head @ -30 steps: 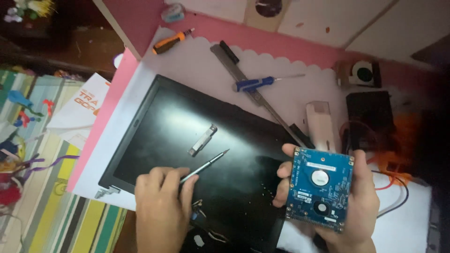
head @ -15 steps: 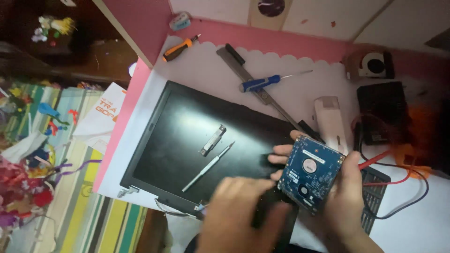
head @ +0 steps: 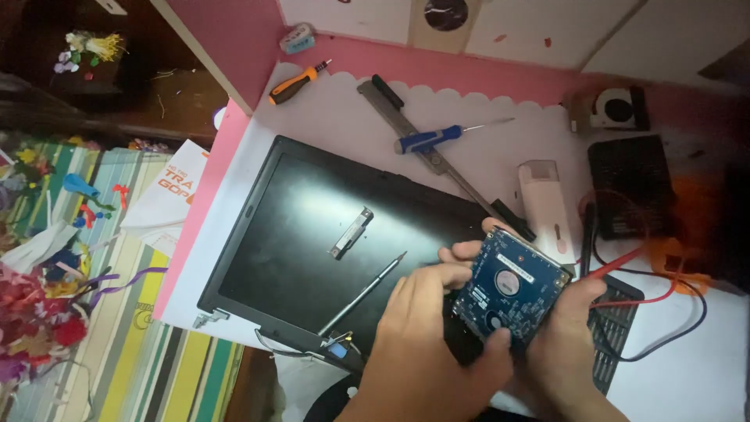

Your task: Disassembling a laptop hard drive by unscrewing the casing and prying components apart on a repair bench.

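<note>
- Far left: a striped cloth [head: 133, 344] strewn with coloured ribbons and paper scraps lies beside the pink-edged worktop [head: 234, 148]; nothing here has shifted.
- Left centre: a black flat laptop display panel [head: 312, 234] lies on white paper; on it rest a small silver metal bracket [head: 351, 232] and a thin grey metal-shafted tool [head: 363, 293]; a second ago the left hand held that tool over the panel, and it now lies free on the glass.
- Upper centre: an orange-and-black-handled screwdriver [head: 297, 84], a long grey metal strip [head: 430, 152] and a blue-handled screwdriver [head: 437, 137] lie untouched, as before.
- Centre: the left hand [head: 430, 344] has crossed over to the drive; its grip is clamped on the lower-left edge, thumb against the board's bottom rim.
- Centre right: the blue rectangular hard drive with its circuit board facing up [head: 512, 285] is held above the panel's lower-right corner, tilted; earlier one hand alone carried it, now both do, so the work appears to have passed from the tool to handling the drive itself.
- Right: the right hand [head: 570, 344] cups the drive from beneath, grip closed around its right side; a white oblong device [head: 544, 199], a black ribbed block [head: 633, 187] and red and black wires [head: 648, 273] lie beyond.
</note>
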